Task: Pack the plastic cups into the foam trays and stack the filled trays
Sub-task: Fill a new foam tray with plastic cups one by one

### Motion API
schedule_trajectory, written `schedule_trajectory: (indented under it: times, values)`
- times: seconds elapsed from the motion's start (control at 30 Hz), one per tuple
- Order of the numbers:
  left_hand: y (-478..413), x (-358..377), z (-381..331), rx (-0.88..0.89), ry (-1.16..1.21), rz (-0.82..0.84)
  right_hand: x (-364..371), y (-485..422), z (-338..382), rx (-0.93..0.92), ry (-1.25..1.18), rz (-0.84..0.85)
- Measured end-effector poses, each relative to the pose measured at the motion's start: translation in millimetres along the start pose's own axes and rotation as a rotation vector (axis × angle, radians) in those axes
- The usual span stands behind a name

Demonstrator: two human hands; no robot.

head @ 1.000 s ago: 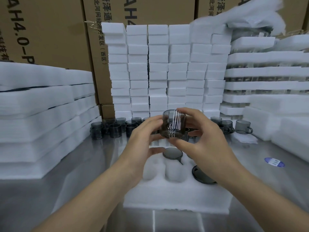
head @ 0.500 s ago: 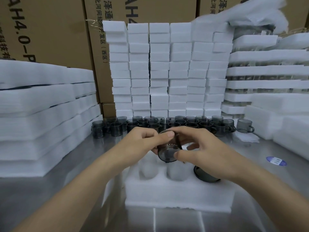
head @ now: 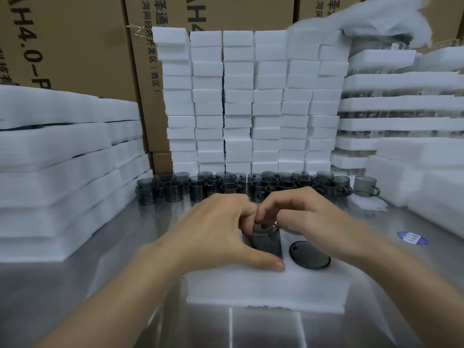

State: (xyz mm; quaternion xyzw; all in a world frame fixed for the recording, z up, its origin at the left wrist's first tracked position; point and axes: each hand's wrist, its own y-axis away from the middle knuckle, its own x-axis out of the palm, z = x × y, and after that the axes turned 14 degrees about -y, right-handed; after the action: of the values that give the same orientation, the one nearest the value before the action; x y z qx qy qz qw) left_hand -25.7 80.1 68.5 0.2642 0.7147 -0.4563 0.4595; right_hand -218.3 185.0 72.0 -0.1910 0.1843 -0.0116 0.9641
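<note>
A white foam tray (head: 266,290) lies on the steel table in front of me. A smoky grey plastic cup (head: 267,241) stands in one of its pockets. My left hand (head: 221,234) curls round the cup's left side, thumb along the foam. My right hand (head: 308,217) has its fingertips bent down on the cup's top rim. A dark round cup (head: 309,254) sits sunk in the pocket to the right. The tray's other pockets are hidden behind my hands.
Several loose grey cups (head: 256,185) with handles stand in rows behind the tray. Foam blocks (head: 251,101) are stacked high at the back. Foam sheets (head: 57,172) pile up on the left, filled trays (head: 401,114) on the right. A blue sticker (head: 411,237) lies on the table.
Both hands have lowered the cup from chest height, turned it and brought it down into a tray pocket. The loose cups behind came into view as the hands dropped.
</note>
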Motion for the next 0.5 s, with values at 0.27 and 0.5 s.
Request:
schedule_trajectory:
  times: [0.27, 0.5]
  values:
    - [1, 3, 1, 0.046, 0.003, -0.081, 4, -2, -7, -0.016, 0.072, -0.08]
    - [-4, 8, 15, -0.028, 0.166, 0.056, 6, -2, -19, 0.051, 0.215, -0.021]
